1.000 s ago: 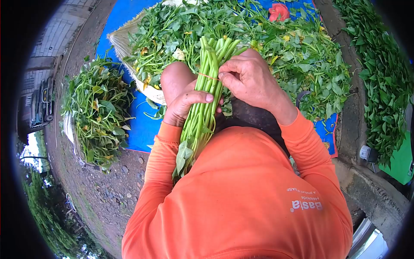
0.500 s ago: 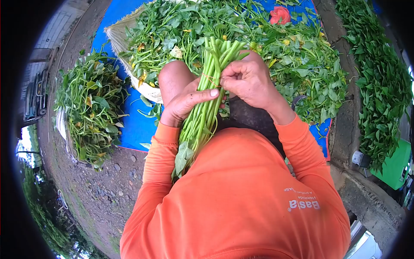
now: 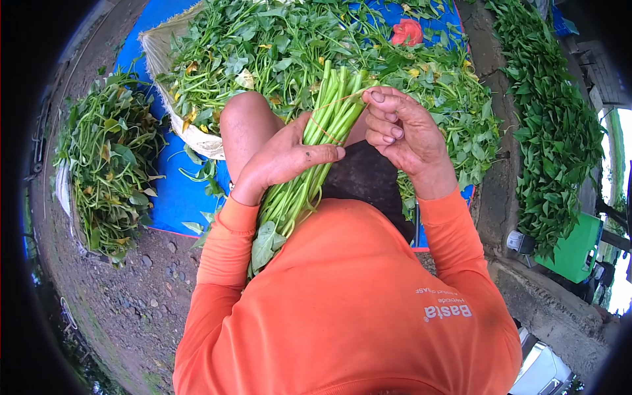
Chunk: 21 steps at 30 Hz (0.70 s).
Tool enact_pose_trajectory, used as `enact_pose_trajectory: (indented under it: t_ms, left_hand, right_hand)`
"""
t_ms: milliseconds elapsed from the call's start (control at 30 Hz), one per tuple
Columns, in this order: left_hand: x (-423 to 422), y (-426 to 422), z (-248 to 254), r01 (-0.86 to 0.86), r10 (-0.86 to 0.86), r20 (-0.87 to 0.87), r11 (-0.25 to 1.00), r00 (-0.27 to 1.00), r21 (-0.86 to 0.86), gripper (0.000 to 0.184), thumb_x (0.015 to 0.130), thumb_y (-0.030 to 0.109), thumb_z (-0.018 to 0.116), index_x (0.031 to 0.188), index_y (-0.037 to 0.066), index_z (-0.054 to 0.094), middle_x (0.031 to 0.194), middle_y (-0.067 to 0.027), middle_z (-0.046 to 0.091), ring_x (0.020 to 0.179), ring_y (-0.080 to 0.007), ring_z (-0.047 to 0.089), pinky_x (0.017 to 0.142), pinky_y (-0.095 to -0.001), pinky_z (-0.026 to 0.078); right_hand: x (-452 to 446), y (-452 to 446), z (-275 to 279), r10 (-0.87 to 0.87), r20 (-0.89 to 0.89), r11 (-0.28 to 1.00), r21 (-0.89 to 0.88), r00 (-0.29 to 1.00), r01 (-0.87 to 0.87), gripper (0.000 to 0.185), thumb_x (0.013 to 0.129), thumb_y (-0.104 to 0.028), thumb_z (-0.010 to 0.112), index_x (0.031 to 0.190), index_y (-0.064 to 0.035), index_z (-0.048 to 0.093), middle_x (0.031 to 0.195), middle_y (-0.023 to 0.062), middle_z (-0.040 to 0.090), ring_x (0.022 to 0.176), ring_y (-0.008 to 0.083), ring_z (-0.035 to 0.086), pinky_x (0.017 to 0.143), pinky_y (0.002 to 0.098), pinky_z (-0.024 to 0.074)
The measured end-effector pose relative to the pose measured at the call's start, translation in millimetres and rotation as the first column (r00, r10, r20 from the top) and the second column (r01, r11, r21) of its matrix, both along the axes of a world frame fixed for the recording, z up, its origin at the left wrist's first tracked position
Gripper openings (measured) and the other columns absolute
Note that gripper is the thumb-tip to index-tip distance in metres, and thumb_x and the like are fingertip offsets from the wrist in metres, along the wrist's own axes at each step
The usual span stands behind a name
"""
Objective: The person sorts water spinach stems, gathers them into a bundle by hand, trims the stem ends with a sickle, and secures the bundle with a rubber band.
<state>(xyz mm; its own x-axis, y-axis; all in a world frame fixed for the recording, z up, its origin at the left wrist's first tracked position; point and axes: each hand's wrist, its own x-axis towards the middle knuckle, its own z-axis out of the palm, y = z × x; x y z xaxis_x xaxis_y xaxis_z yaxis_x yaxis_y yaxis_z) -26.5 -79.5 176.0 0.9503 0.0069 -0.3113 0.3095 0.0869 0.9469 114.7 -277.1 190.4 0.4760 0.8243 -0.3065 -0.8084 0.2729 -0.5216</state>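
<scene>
My left hand is wrapped round a bunch of long-stemmed leafy greens, its thumb lying across the stems. The cut ends point away from me and the leaves hang toward my lap. A thin orange-red rubber band goes round the stems above my left thumb. My right hand, beside the cut ends, pinches part of this band between thumb and fingers and stretches it out to the right.
Loose greens are heaped on an open woven sack and a blue tarp. Another pile stands left. A red plastic bag lies at the back. Leafy bundles line the right, near a green container.
My right hand has drawn away from the stems to the right and turned, pulling the rubber band out. My left hand keeps its hold on the bunch. The view has shifted slightly.
</scene>
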Motion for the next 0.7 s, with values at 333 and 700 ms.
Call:
enact_pose_trajectory:
  t_ms: [333,700]
  left_hand:
    - [-4,5,-8,-0.051,0.052,-0.031,0.999,0.998,0.019,0.076,0.088,0.016,0.084,0.150,-0.005,0.047,0.123,-0.0092,0.068,0.108,-0.0161,0.066,0.094,-0.0309,0.055]
    - [3,-2,-26,0.146,-0.146,-0.016,0.989,0.989,0.029,0.082,0.084,0.020,0.089,0.149,-0.004,0.046,0.128,-0.0088,0.064,0.117,-0.0149,0.060,0.103,-0.0306,0.049]
  right_hand:
    - [-24,-30,-1,0.202,0.613,0.971,-0.226,0.764,-0.075,0.011,0.095,-0.006,0.077,0.102,0.0022,0.079,0.088,0.0024,0.070,0.065,0.0069,0.054,0.058,0.0236,0.0420]
    - [10,-22,28,0.394,0.687,0.908,-0.191,-0.611,0.372,0.052,0.078,-0.024,0.084,0.128,-0.0138,0.074,0.156,0.0186,0.048,0.145,0.0478,0.043,0.117,0.0576,0.0430]
